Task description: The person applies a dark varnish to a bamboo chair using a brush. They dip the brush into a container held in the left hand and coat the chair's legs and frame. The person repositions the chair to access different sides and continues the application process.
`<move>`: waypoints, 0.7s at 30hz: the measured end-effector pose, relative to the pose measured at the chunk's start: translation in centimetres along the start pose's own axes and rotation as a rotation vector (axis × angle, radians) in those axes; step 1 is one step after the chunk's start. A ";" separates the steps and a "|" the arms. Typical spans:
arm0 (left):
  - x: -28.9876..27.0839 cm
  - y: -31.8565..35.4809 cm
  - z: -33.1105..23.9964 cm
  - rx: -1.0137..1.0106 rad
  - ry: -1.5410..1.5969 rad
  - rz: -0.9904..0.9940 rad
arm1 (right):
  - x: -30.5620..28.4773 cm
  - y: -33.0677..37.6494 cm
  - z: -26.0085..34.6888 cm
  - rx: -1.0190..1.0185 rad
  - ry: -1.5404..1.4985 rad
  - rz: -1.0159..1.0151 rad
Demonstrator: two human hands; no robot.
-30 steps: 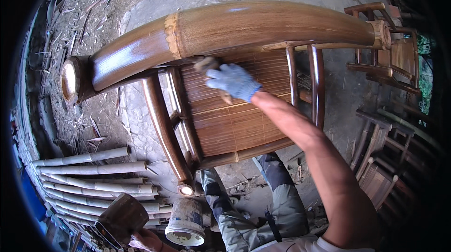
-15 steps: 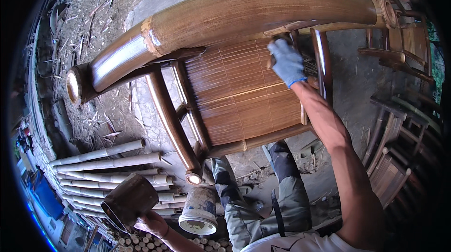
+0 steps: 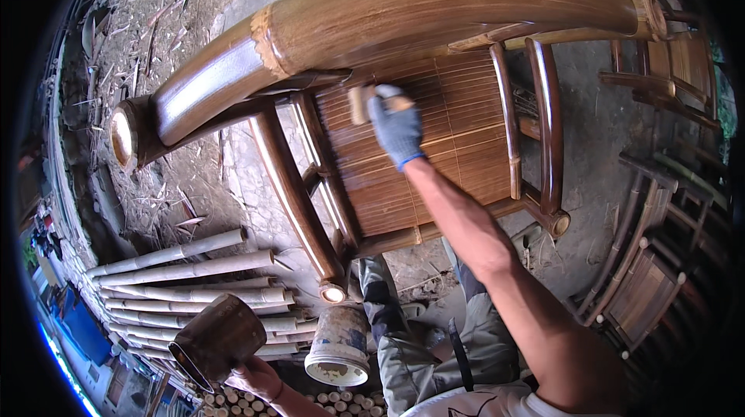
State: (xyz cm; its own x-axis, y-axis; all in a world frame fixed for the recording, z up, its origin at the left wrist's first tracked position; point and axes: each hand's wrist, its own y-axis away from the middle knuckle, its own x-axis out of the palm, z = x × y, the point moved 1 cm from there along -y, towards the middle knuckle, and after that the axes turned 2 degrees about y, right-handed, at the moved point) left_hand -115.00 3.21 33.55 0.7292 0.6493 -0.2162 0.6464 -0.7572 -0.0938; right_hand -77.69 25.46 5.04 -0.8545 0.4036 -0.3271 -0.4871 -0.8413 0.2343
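A glossy brown bamboo chair (image 3: 535, 118) stands before me, its thick curved rail (image 3: 434, 13) crossing the far side. My right hand (image 3: 396, 126), in a grey-blue knit glove, is closed around a brush (image 3: 358, 105) at the far left part of the slatted seat (image 3: 458, 137). The brush is smeared by motion, its tan wooden part showing beside the fingers. At the lower left, my bare left hand (image 3: 256, 378) grips a dark brown cylindrical pot (image 3: 221, 335). The pot is tilted and its contents cannot be seen.
Bamboo poles (image 3: 186, 262) lie at the left, with cut bamboo ends (image 3: 233, 400) stacked below. A stained pale bucket (image 3: 339, 335) stands by my legs. More bamboo chairs (image 3: 644, 293) crowd the right side. Wood scraps litter the ground at the far left.
My right hand has swept left across the seat with the brush, from its right side to its left. My left hand still holds the pot in nearly the same place.
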 end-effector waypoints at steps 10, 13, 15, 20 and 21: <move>0.5 -1.5 1.5 -0.040 0.015 0.021 | -20.7 -7.5 -0.3 -0.131 0.928 -0.437; 0.7 -2.0 1.4 -0.023 -0.014 0.040 | -16.1 -3.5 -1.0 -0.322 1.067 -0.240; 1.4 -2.2 0.7 -0.023 -0.011 0.042 | -10.5 0.4 -0.7 -0.446 0.854 -0.174; 0.2 -2.9 0.4 -0.037 -0.032 0.052 | 3.1 8.7 2.1 -0.465 0.323 0.022; -0.3 -3.0 0.4 -0.036 -0.043 0.056 | 5.1 8.8 2.6 -0.494 0.294 0.016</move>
State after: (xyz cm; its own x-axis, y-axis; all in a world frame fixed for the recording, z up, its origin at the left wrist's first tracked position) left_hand -117.22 5.29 33.51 0.7543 0.6021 -0.2618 0.6134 -0.7884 -0.0457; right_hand -86.76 21.02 7.80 -0.7406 0.3318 -0.5843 -0.2717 -0.9432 -0.1912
